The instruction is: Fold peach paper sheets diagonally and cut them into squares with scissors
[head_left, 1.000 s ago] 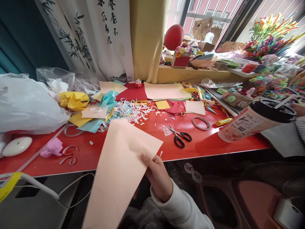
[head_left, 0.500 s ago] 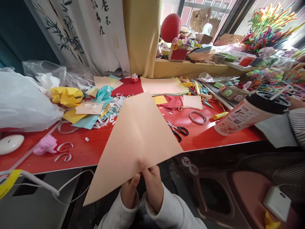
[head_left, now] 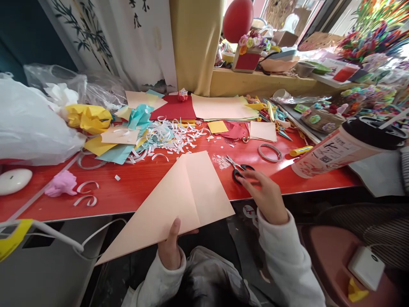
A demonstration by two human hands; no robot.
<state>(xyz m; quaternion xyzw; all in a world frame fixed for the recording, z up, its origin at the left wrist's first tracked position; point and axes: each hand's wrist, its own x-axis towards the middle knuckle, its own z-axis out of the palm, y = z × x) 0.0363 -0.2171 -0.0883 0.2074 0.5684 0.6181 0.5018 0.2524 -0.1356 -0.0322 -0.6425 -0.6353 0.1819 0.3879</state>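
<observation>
scissors (head_left: 237, 166) seen lying flat on the red table (head_left: 108, 196), beyond and slightly left of the right hand (head_left: 270, 198). long axis slanted: blades aimed away and to the left, black loops turned toward the fingers. nearer loop met or nearly met by the fingertips; contact cannot be told. right fingers parted and lightly bent. creased peach sheet (head_left: 166, 200) pinched at its near edge by the left hand (head_left: 171, 251), thumb on top, farther from the scissors.

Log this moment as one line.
Left hand: holding creased peach paper | Right hand: at scissors, grip unclear | Scissors: on red table
</observation>
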